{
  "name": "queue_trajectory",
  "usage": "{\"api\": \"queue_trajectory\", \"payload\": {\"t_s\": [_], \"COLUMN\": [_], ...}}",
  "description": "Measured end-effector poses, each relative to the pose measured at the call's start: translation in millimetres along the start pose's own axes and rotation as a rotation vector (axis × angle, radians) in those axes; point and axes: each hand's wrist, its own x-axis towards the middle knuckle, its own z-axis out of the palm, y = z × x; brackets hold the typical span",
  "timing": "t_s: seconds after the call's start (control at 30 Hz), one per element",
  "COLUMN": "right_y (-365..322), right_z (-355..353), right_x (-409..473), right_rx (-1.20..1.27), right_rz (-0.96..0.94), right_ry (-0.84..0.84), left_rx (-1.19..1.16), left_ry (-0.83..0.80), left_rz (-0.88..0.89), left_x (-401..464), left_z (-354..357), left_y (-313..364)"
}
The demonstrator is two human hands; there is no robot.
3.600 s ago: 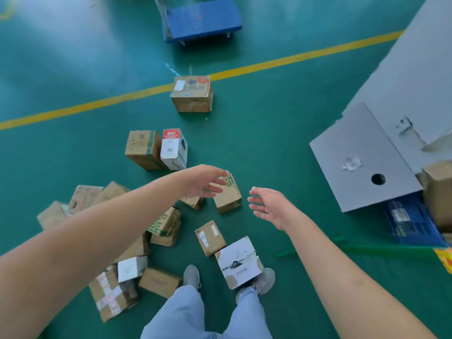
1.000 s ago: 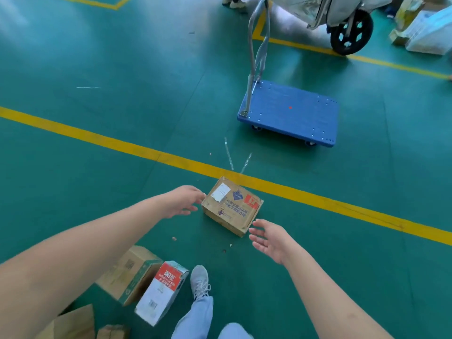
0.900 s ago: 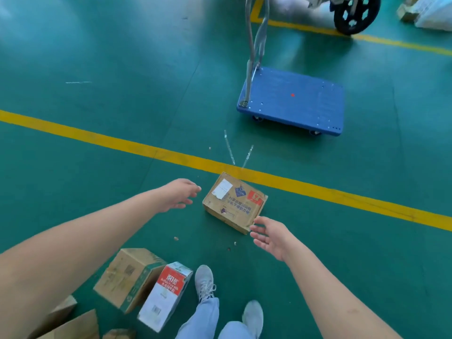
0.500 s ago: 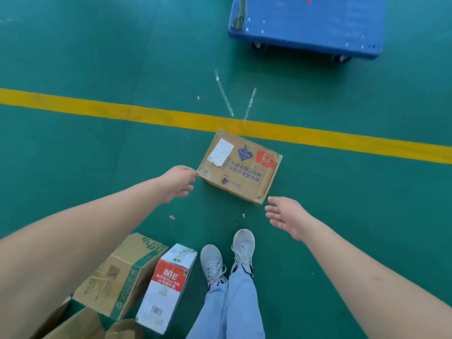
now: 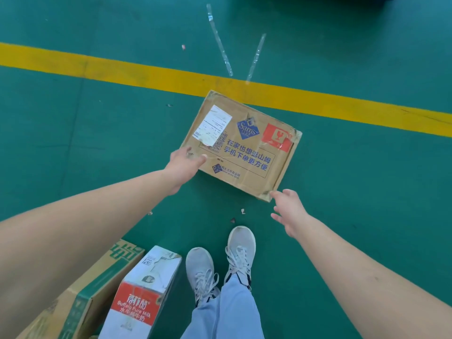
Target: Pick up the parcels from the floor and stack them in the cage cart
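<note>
Stretching across the whole view, the green floor [image 5: 73,133] carries a yellow line [image 5: 97,67] that runs from the left edge down toward the right, passing just beyond the far side of the parcel. Two strips of clear tape [image 5: 220,42] lie on the floor past that line, well beyond both hands.

Next in size, the cardboard parcel [image 5: 247,152] lies flat on the floor, turned at an angle, its far corner touching the yellow line. It sits between the two hands and ahead of them. Its top bears a white shipping label [image 5: 212,124], a blue diamond logo, a red fragile sticker [image 5: 277,137] and blue printed text.

Near the left forearm, at the bottom left, a brown box with green print [image 5: 93,289] lies on the floor, and a white and red milk carton [image 5: 144,294] leans just beside it. Two grey sneakers [image 5: 241,250] and pale blue trouser legs stand below the parcel, between the arms.

The left hand [image 5: 183,165] rests its fingers [image 5: 201,158] on the parcel's near left corner, fingers straight and relaxed, gripping nothing. The right hand [image 5: 288,211] reaches to the near right corner, its fingers [image 5: 277,195] loosely spread and touching or just short of the cardboard edge; I cannot tell which.

Small scraps of paper [image 5: 242,211] dot the floor just left of the right hand.
</note>
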Motion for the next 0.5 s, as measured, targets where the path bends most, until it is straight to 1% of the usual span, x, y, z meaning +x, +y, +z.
{"api": "queue_trajectory", "payload": {"t_s": [0.07, 0.13, 0.23, 0.33, 0.43, 0.5], "right_y": [1.9, 4.0, 6.1, 6.6, 5.0, 0.6], "right_z": [7.7, 15.5, 25.9, 29.4, 31.4, 32.5], "right_x": [23.1, 42.8, 64.3, 79.0, 89.2, 90.4], "right_rx": [0.001, 0.0, 0.027, 0.049, 0.079, 0.096], "right_rz": [0.015, 0.028, 0.001, -0.007, 0.021, 0.004], "right_ry": [0.029, 0.025, 0.043, 0.1, 0.072, 0.049], "left_rx": [0.029, 0.074, 0.091, 0.055, 0.023, 0.013], "left_ry": [0.042, 0.081, 0.112, 0.096, 0.072, 0.077], "left_rz": [0.024, 0.033, -0.02, -0.061, -0.088, -0.08], "left_x": [23.6, 45.0, 72.1, 90.9, 103.2, 106.3], "left_z": [4.2, 5.6, 7.1, 8.8, 8.6, 7.2], "left_y": [-5.8, -11.9, -15.4, -12.9, -12.0, -9.9]}}
